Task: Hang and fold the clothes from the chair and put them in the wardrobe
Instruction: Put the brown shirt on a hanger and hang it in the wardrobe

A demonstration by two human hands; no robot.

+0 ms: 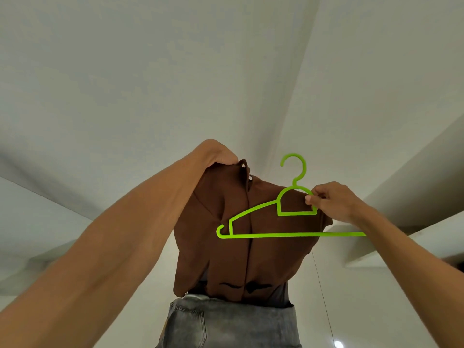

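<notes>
Left arm: stretched up and away from the near left corner, forearm bare, wrist bent over at the top.
Left hand [216, 152]: knuckles upward, fingers curled down and bunched round the top edge of the shirt, next to the collar.
Right arm: comes in from the near right edge and rises toward the middle, lower than the left.
Right hand [334, 200]: thumb and fingertips pinch the hanger's right shoulder, just below the hook; the other fingers are folded in.
Shirt [206, 259]: brown, buttoned down the front, hanging from the left hand in the middle of the view, its right shoulder drooping behind the hanger.
Hanger [276, 235]: bright green plastic, hook up, held in front of the shirt's upper chest and slightly to the right; its right tip is hidden behind the right wrist.
Jeans [226, 325]: grey denim at the near bottom edge under the shirt hem; whether worn or hanging is unclear.
Ceiling [150, 71]: pale, filling the far background.
</notes>
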